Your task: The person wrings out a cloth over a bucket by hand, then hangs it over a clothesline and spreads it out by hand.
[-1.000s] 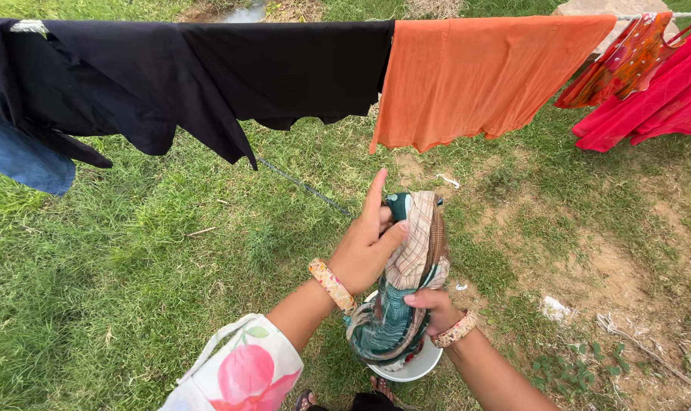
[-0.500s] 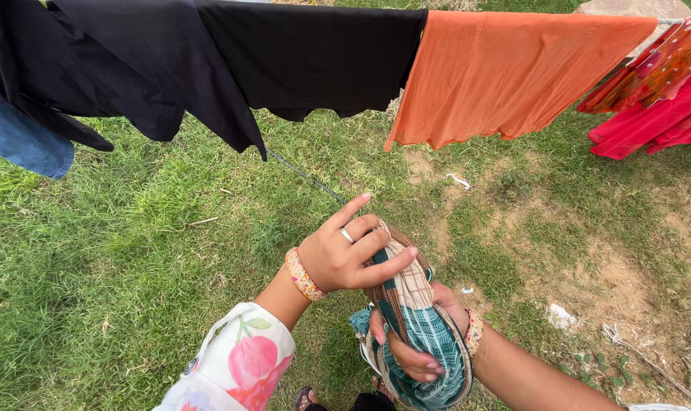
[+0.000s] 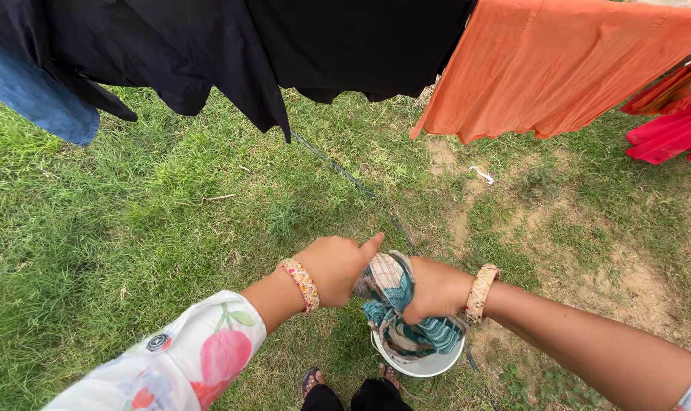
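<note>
Teal-and-beige striped cloth [image 3: 397, 304] is gripped low in the frame centre between both fists, left hand [image 3: 336, 268] clenched at its upper end, right hand [image 3: 435, 289] closed lower, long axis hanging down into the white bucket [image 3: 429, 368] directly beneath.

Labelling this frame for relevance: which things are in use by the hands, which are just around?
In use:
- left hand
- right hand
- striped teal cloth, gripped by both hands
- white bucket beneath it

Just around:
- black garments
- orange garment
- blue garment
- red garments
- grass
</note>
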